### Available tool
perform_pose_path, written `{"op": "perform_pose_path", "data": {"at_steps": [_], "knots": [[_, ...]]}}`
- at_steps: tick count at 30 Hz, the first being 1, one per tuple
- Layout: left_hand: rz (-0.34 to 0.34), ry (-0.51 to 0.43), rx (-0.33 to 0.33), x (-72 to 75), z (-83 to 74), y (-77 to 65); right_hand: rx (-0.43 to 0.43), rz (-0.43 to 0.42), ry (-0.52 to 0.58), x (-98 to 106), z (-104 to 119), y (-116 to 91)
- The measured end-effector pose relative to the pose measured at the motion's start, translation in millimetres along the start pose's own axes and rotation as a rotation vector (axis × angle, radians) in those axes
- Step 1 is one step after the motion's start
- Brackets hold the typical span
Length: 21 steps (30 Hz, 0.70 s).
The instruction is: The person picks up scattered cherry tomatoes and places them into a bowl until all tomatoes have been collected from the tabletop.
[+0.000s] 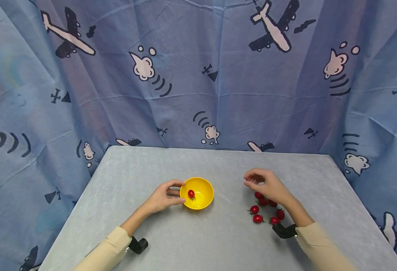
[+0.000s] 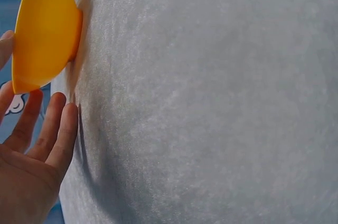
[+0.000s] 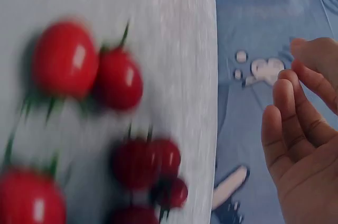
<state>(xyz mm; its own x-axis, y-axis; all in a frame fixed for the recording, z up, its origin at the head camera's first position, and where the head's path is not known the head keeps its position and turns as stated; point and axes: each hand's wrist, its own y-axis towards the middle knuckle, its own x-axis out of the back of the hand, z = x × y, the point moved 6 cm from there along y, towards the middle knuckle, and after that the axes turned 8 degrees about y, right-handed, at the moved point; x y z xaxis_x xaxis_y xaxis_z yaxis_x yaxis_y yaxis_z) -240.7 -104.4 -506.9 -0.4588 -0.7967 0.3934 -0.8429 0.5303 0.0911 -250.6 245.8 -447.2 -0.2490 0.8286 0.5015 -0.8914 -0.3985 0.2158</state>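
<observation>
A yellow bowl [image 1: 206, 195] stands on the table with one cherry tomato [image 1: 191, 194] inside. My left hand [image 1: 161, 196] touches the bowl's left side, thumb on the near rim and fingertips towards the far rim. In the left wrist view the fingers of the left hand [image 2: 31, 163] are spread and fairly straight against the bowl [image 2: 45, 34]. My right hand [image 1: 268, 186] hovers above the far side of several loose cherry tomatoes [image 1: 257, 218]. Its fingers are loosely bent, with nothing visible between them. The right wrist view shows blurred red tomatoes [image 3: 66, 59] with green stems beside the right hand [image 3: 309, 145].
The grey tabletop [image 1: 225, 233] extends around the bowl and tomatoes. Behind its far edge hangs a blue curtain [image 1: 184, 113] with printed planes. A black wrist mount [image 1: 284, 230] sits on the right wrist, close over the nearest tomatoes, and another [image 1: 138, 245] on the left.
</observation>
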Motion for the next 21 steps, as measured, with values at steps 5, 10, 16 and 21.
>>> {"op": "perform_pose_path", "data": {"at_steps": [5, 10, 16, 21], "knots": [[-0.013, 0.021, 0.009, 0.0, -1.2, 0.4, -0.041, -0.040, -0.062, 27, -15, -18], [-0.006, 0.024, 0.009, 0.1, -7.0, 1.1, -0.059, -0.057, -0.099, 45, -27, -36], [-0.005, 0.030, 0.013, 0.2, -9.7, 0.8, -0.086, -0.070, -0.132, 59, -40, -53], [-0.001, 0.019, 0.020, 0.6, -4.7, 0.7, -0.106, -0.077, -0.158, 66, -49, -63]]}}
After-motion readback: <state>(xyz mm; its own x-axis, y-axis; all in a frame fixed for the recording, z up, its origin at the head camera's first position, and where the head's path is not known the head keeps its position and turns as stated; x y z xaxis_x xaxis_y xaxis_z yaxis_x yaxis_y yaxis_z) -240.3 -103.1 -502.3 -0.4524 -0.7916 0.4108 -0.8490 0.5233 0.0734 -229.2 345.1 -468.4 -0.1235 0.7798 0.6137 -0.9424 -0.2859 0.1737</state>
